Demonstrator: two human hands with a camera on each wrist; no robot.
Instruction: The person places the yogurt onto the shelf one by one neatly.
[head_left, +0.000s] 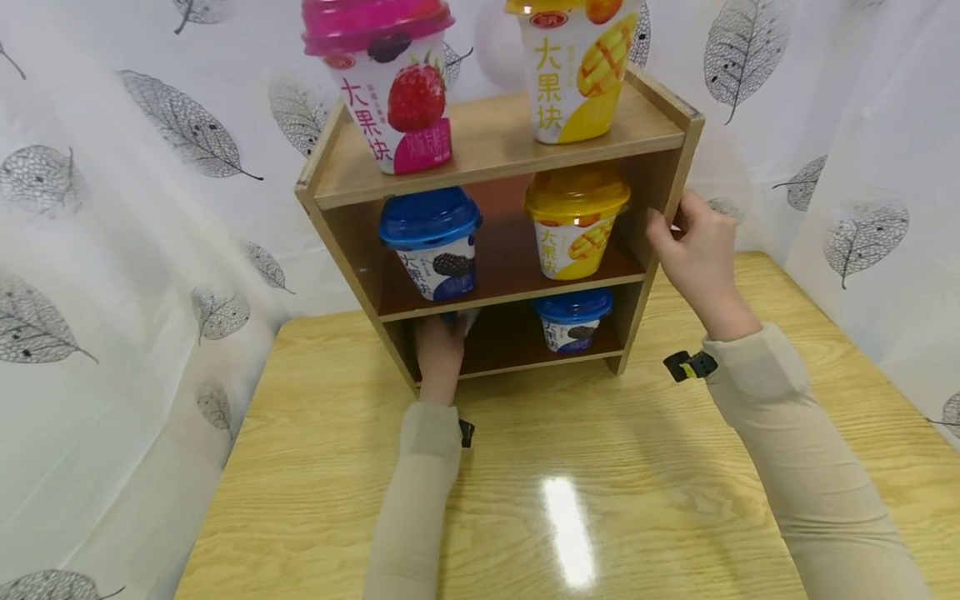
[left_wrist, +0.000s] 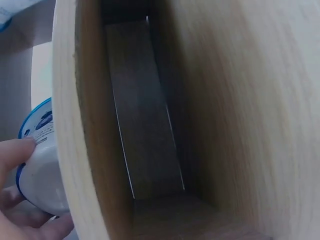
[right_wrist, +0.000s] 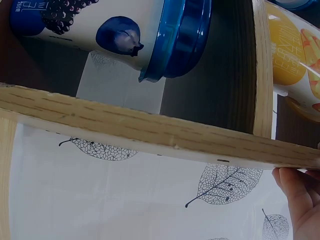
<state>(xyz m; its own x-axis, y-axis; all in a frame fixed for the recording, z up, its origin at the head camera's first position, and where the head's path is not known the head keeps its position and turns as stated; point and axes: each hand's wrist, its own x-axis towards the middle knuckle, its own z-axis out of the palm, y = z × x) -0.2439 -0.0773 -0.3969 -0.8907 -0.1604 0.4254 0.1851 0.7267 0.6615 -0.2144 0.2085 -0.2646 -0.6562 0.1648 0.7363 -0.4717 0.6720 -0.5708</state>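
A small wooden shelf unit (head_left: 495, 172) stands on the table. My left hand (head_left: 439, 346) reaches into its bottom left part. In the left wrist view the thumb and fingers hold a white yogurt cup (left_wrist: 45, 175) with a blue rim, partly hidden behind a shelf board. My right hand (head_left: 701, 250) grips the edge of the right side panel (head_left: 679, 171), beside the middle level. A blue-lidded yogurt cup (head_left: 573, 321) sits at the bottom right. On the middle level are another blue-lidded cup (head_left: 431, 250) and a yellow-lidded mango cup (head_left: 577, 225).
On the unit's top stand a pink-lidded strawberry cup (head_left: 397, 92) and a yellow-lidded cup (head_left: 577, 75). The wooden table (head_left: 315, 500) spreads in front. White leaf-print cloth (head_left: 172, 50) hangs behind and at both sides.
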